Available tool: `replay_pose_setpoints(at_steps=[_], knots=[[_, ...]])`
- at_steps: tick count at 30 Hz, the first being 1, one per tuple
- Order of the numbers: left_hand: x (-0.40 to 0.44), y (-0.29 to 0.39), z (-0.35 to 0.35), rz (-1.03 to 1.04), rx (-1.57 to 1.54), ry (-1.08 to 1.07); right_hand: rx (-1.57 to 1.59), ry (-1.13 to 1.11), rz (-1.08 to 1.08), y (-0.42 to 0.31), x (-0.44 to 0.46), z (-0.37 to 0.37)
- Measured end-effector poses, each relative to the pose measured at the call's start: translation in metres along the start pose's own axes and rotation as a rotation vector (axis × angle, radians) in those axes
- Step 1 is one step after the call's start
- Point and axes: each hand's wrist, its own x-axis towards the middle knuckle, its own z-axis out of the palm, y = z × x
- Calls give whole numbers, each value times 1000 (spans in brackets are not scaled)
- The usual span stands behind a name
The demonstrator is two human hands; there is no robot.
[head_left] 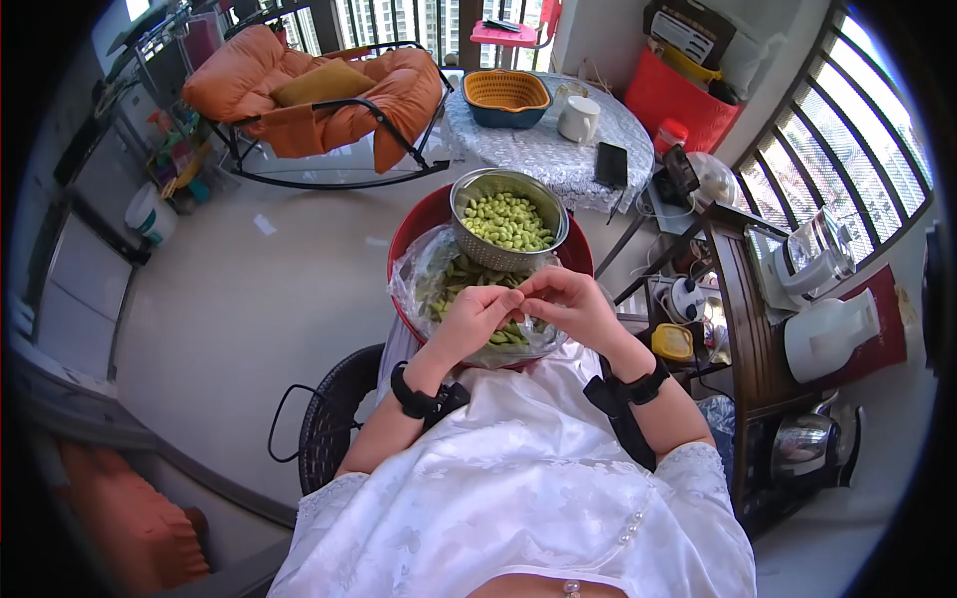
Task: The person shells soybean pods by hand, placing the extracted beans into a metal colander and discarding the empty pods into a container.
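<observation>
My left hand and my right hand meet fingertip to fingertip, both closed in a pinch on a green bean pod that the fingers mostly hide. Below them, more green bean pods lie in a clear plastic bag. The bag sits in a red basin at my lap. Just beyond my hands, a perforated metal colander rests at the basin's far side. Shelled green beans fill its bottom.
A round table with a lace cloth stands ahead, bearing a yellow and blue basket, a white mug and a black phone. An orange rocking chair is at the left. On the right, a dark wooden shelf carries kitchen appliances.
</observation>
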Motion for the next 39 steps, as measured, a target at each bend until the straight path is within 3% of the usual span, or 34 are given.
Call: replay_pose_setpoints(at_steps=[5, 7, 8, 10, 11, 14, 18, 20, 24, 36, 38, 39], knots=[[-1, 4, -2, -60, -88, -42, 104, 49, 50, -6, -5, -16], [0, 6, -9, 2, 299, 179, 72, 201, -5, -7, -7, -34], [0, 3, -14, -1, 299, 178, 85, 304, 6, -2, -8, -46], [1, -4, -26, 86, 607, 388, 112, 500, -70, 10, -10, -74], [0, 0, -29, 49, 619, 437, 131, 599, -101, 19, -11, -89], [-5, -1, -40, 27, 802, 343, 94, 784, -96, 56, -17, -132], [-9, -3, -38, -21, 856, 236, 83, 861, 48, 112, -25, -165], [-11, -8, -37, -86, 1026, 160, -36, 902, 229, 137, -29, -172], [-15, -8, -37, -112, 1120, 91, -92, 895, 305, 163, -34, -174], [-6, -11, -36, -53, 1035, 32, -3, 1017, 229, 204, -33, -185], [-5, -13, -34, 133, 964, 153, -53, 1022, 210, 187, -31, -176], [-4, -11, -33, 132, 963, 153, -54, 1021, 211, 177, -28, -170]])
